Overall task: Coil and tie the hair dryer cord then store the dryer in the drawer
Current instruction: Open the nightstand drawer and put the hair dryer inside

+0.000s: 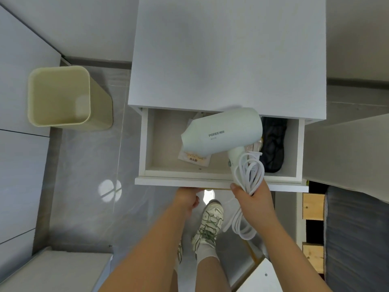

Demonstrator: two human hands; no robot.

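Observation:
A pale green hair dryer (223, 131) hangs over the open white drawer (221, 182) of a bedside cabinet, nozzle pointing left. My right hand (253, 194) grips the dryer's handle together with loops of the white cord (251, 171). More cord hangs in a loop below the hand, outside the drawer. My left hand (186, 200) holds the underside of the drawer front, fingers curled under its edge and mostly hidden.
Inside the drawer lie a small packet (193, 160) and a dark folded cloth (273, 144) at the right. A cream waste bin (61, 95) stands on the floor to the left. A bed edge (355, 228) and wooden slats are at the right. My sneakers are below.

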